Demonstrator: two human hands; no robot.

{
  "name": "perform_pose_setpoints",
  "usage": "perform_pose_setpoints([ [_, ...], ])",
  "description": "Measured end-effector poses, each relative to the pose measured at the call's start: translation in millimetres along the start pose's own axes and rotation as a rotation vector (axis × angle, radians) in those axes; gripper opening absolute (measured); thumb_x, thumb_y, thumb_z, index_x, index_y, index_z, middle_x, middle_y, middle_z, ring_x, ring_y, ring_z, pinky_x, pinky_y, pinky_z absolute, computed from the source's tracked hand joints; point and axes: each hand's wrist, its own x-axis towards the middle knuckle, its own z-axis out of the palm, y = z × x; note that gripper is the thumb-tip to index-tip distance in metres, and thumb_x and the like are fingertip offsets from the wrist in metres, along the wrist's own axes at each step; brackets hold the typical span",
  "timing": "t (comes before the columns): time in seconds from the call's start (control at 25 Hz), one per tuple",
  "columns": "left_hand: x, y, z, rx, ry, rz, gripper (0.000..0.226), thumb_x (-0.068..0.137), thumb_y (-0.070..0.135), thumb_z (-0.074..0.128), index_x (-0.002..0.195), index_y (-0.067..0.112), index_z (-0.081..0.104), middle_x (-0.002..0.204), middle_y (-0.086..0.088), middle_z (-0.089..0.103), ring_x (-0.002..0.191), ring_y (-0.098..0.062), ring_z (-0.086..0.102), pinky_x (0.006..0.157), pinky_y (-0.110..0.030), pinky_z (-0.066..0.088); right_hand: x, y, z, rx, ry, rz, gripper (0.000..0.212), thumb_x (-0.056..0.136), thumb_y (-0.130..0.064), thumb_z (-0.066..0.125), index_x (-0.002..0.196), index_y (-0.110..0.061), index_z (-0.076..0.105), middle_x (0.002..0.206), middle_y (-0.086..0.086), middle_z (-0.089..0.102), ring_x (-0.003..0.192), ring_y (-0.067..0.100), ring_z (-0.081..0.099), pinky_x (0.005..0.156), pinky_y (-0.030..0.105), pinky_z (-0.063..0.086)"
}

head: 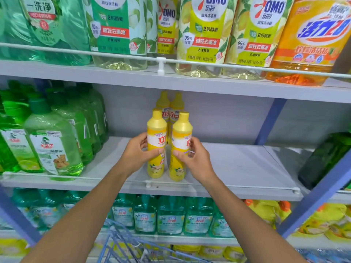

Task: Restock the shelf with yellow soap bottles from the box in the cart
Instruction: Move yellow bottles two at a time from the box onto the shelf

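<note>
The left hand (137, 153) is curling its thumb and fingers around the label of a slim yellow plastic soap bottle (156, 130), and the right hand (194, 158) is gripping a second yellow bottle (181, 130) the same way, thumb on the near face and fingers wrapping round its right side. Both bottles are standing upright, just beside each other with a narrow gap between them, their bases sitting at the near edge of the grey metal shelf (237, 168), just behind its thin white wire rail (247, 187) (whether the bases are fully resting on the shelf is hard to tell). Directly behind them, farther in, two more yellow bottles (163, 103) are standing side by side. To the left, clear green detergent bottles (55, 145) are crowding the same shelf; at the far right a dark green bottle (326, 160) is leaning. Large yellow-labelled refill bottles (205, 35) are lining the shelf above, teal bottles (171, 215) the one below, and a blue wire cart (117, 240) is showing at the bottom, between the forearms.
</note>
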Motion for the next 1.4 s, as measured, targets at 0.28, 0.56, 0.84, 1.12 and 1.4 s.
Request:
perform_pose_setpoints([
  [0.28, -11, -4, 4, -0.002, -0.012, -0.027, 0.057, 0.078, 0.018, 0.086, 0.13, 0.017, 0.062, 0.121, 0.006, 0.072, 0.113, -0.011, 0.067, 0.103, -0.04, 0.053, -8, -1, 22, -0.026, 0.16, 0.054, 0.061, 0.075, -0.035, 0.089, 0.125, -0.027, 0.053, 0.113, -0.021, 0.065, 0.098, -0.015, 0.062, 0.078, 0.009, 0.051],
  [0.56, -18, -11, 21, 0.062, 0.132, 0.016, 0.051, 0.078, 0.021, 0.086, 0.124, 0.015, 0.064, 0.111, 0.005, 0.074, 0.099, -0.003, 0.07, 0.089, -0.027, 0.058, -22, 27, 8, -0.185, -0.038, 0.116, 0.063, 0.078, -0.027, 0.088, 0.131, -0.015, 0.056, 0.116, -0.008, 0.067, 0.098, -0.008, 0.062, 0.083, 0.011, 0.055],
  [0.84, -17, -17, 23, 0.082, 0.048, -0.068, 0.054, 0.081, 0.019, 0.083, 0.13, 0.015, 0.061, 0.116, 0.005, 0.073, 0.103, -0.007, 0.069, 0.094, -0.032, 0.058, -8, 38, 31, -0.316, 0.088, 0.132, 0.065, 0.069, -0.051, 0.089, 0.119, -0.022, 0.06, 0.112, -0.005, 0.069, 0.099, 0.012, 0.068, 0.085, 0.038, 0.061],
  [1.12, -10, -26, 12, 0.015, -0.07, -0.117, 0.056, 0.081, 0.026, 0.083, 0.132, 0.026, 0.06, 0.121, 0.013, 0.071, 0.113, -0.006, 0.066, 0.097, -0.029, 0.054, 0, 44, 19, -0.356, -0.022, 0.117, 0.058, 0.07, -0.043, 0.09, 0.118, -0.02, 0.066, 0.111, -0.002, 0.072, 0.096, 0.013, 0.069, 0.086, 0.036, 0.061],
  [1.4, -8, -33, 23, -0.053, -0.026, -0.098, 0.061, 0.076, 0.034, 0.086, 0.131, 0.025, 0.061, 0.12, 0.011, 0.072, 0.11, -0.008, 0.069, 0.096, -0.033, 0.056, 13, 49, 28, -0.383, 0.04, 0.118, 0.06, 0.068, -0.047, 0.09, 0.115, -0.02, 0.065, 0.107, -0.003, 0.071, 0.095, 0.013, 0.068, 0.083, 0.035, 0.061],
])
